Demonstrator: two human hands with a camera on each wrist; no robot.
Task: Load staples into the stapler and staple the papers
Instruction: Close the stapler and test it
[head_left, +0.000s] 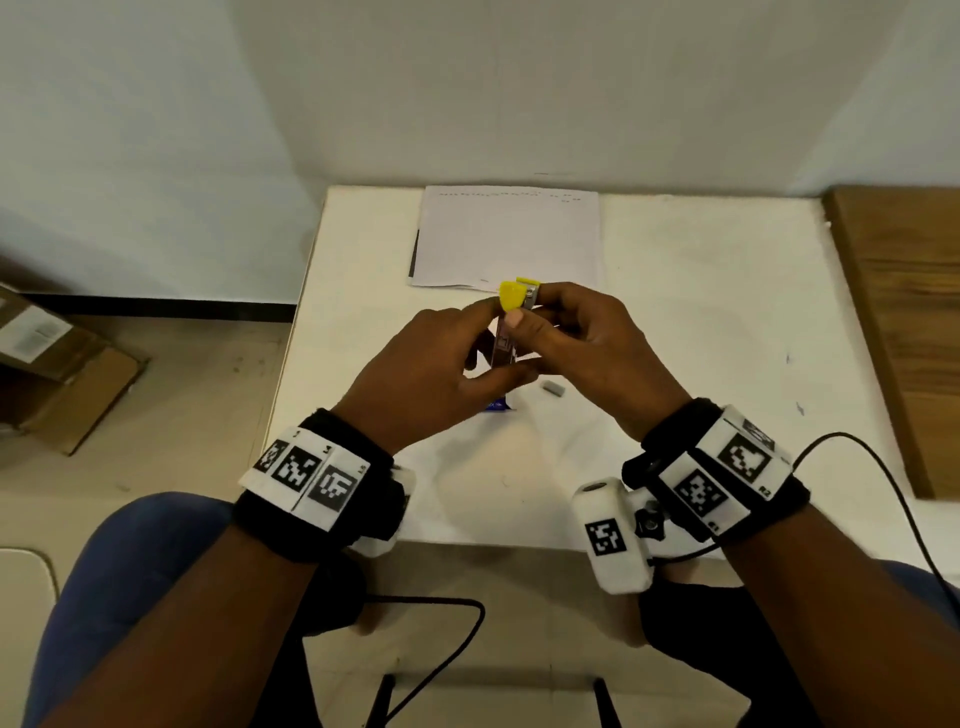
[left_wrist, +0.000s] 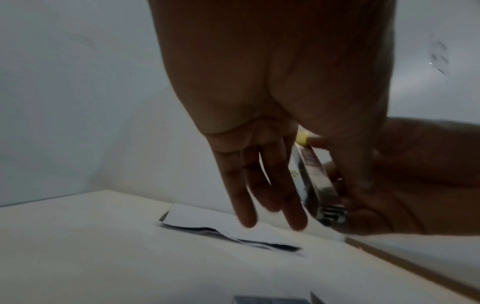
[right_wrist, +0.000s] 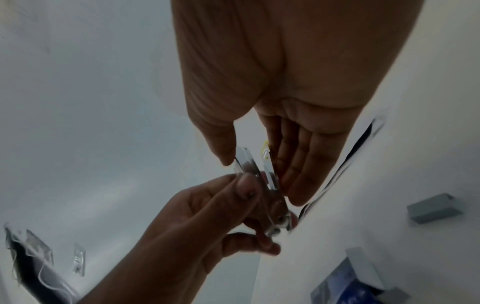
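I hold a small metal stapler (head_left: 505, 347) with a yellow end upright above the white table (head_left: 701, 312). My left hand (head_left: 470, 345) pinches its lower part between thumb and forefinger, and its other fingers (left_wrist: 259, 185) hang straight. My right hand (head_left: 530, 312) grips the upper part near the yellow tip, thumb on one side and fingers on the other. The right wrist view shows the stapler (right_wrist: 248, 164) spread into two metal arms. The papers (head_left: 509, 239) lie flat at the table's far side. A grey staple strip (head_left: 551, 388) lies beneath my right hand.
A blue staple box (head_left: 500, 406) peeks out under my left hand. A wooden board (head_left: 904, 322) borders the table on the right. A cardboard box (head_left: 52, 358) sits on the floor at left. A black cable (head_left: 883, 478) trails from my right wrist.
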